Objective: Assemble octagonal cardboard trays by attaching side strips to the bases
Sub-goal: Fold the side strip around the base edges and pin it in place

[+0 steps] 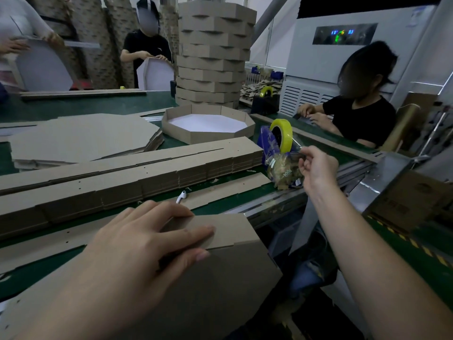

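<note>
A worker's-eye view: the wearer's left hand and right hand, both bare. The left forearm and the right forearm are uncovered all the way to the frame's lower edge. The wide-angle lens makes the nearer left hand loom large, with lightly creased knuckles and a thumbnail trimmed short with a plain, natural finish. The right hand is farther from the lens and looks smaller, its nails too small to make out. In the dark gap between the arms lies a fold of blue denim. Whether it is the wearer's own clothing cannot be told.
</note>
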Demonstrator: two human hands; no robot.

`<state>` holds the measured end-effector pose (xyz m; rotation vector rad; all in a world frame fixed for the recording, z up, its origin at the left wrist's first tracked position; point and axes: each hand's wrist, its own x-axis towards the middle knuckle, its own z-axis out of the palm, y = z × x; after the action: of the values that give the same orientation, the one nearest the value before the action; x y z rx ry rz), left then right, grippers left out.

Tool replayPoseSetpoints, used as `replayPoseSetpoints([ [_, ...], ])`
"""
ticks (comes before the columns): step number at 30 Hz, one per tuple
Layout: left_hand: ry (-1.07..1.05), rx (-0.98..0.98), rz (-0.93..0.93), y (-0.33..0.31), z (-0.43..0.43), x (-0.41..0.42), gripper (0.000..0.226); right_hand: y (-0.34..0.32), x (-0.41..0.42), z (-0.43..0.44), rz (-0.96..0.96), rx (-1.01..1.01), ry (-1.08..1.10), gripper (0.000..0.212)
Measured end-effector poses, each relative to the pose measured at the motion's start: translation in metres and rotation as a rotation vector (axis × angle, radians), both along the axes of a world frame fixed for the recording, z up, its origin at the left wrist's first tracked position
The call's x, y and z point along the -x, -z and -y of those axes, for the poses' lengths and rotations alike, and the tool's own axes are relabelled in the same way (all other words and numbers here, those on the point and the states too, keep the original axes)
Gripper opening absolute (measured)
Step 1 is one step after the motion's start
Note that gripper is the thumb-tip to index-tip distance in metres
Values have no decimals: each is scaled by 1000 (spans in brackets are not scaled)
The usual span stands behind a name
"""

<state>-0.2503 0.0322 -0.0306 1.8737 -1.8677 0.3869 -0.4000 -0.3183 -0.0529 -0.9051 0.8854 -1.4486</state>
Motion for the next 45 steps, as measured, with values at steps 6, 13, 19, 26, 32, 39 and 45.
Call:
replayPoseSetpoints([
  [6, -3, -19, 2, 0, 0, 0, 36, 11, 2, -11, 105, 85, 4, 32],
  [13, -4, -37, -4, -1, 1, 0, 36, 24, 2, -12, 11, 98, 81, 22],
  [19, -7, -35, -3, -1, 1, 0, 36, 48, 11, -12, -382, 104, 192, 17],
  [26, -17, -39, 0, -3, -1, 1, 36, 48, 29, -31, -709, 118, 250, 14],
  [32, -34, -56, 23, -10, 3, 4, 35, 16, 16, -139, -457, 353, -49, 7],
  [39, -64, -68, 53, -13, 1, 8, 32, 3, 1, -267, 35, 91, -422, 9],
  [45, -55, -94, 14, -12, -2, 9, 29, 17, -20, -288, 138, -285, -392, 27],
])
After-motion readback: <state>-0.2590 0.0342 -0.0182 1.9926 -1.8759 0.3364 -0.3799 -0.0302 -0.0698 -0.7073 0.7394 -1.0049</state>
